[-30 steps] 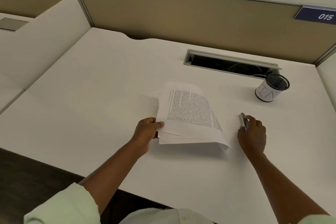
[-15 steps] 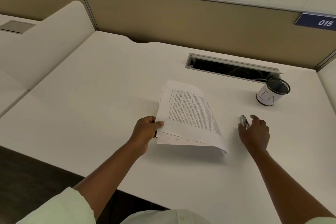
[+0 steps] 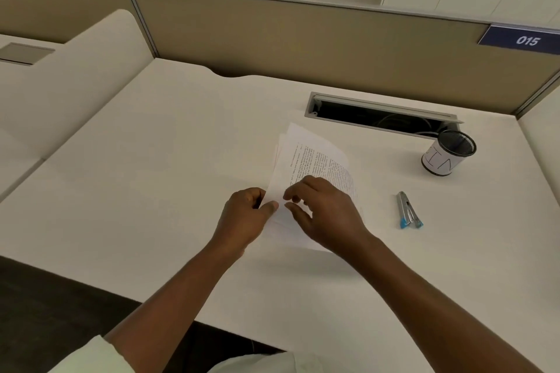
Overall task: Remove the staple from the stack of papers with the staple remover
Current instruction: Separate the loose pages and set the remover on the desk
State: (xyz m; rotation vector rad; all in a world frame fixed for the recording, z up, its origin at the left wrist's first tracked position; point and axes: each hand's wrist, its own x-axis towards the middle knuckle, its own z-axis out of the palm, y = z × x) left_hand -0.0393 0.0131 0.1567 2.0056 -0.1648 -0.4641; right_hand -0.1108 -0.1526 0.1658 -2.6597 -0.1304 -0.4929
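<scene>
A stack of printed papers [image 3: 315, 157] lies on the white desk [image 3: 151, 175], its near left corner raised. My left hand [image 3: 245, 218] pinches that corner between thumb and fingers. My right hand [image 3: 324, 215] hovers over the near part of the stack with fingers spread, holding nothing. The staple remover [image 3: 407, 212], silver with blue tips, lies alone on the desk to the right of the papers, apart from both hands. I cannot make out the staple.
A black mesh cup with a white label [image 3: 448, 156] stands at the back right. An open cable slot [image 3: 378, 115] runs behind the papers. A beige partition [image 3: 303, 48] closes the desk's far side, and the desk's front edge is near my body.
My right hand let go of the staple remover, left it on the desk and moved left over the papers. My left hand kept its hold on the stack's corner.
</scene>
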